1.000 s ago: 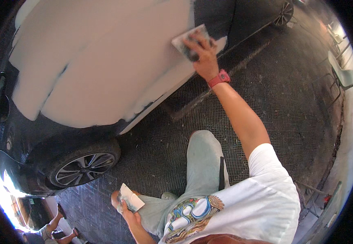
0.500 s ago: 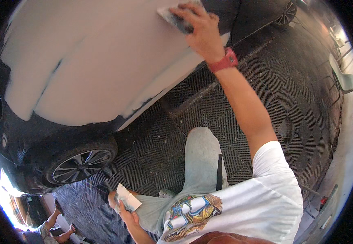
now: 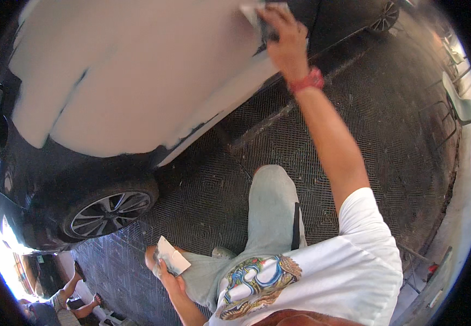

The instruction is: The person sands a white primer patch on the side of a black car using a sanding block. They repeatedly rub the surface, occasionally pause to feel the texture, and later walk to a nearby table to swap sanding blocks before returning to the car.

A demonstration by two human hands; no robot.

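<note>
Both hands loaded beside a dark car with a beige-coated side

Far left, low: another person's legs [image 3: 75, 311], bare below striped shorts, near the bright opening. Above them, the dark car's near wheel [image 3: 110, 214], spoked, silver and black. Beige coat [image 3: 137, 92] spreads broadly over the car's side, ragged at its edges, a dark streak showing through.

Lower centre-left: left hand [image 3: 170, 278] by the person's knee, fingers and thumb closed on a pale flat plate [image 3: 174, 257], smudged grey, corner up, well apart from the car.

Upper centre: right hand [image 3: 288, 46], red watch [image 3: 307, 80] at the wrist, gripping a pale flat tool [image 3: 250, 15] with fingers spread across its dark middle. Tool sits at the coat's right end, partly blurred; cannot tell whether its whole face touches. Black gridded floor [image 3: 322, 146] below.

Far right: pale green chair [image 3: 462, 103] near the wall.
</note>
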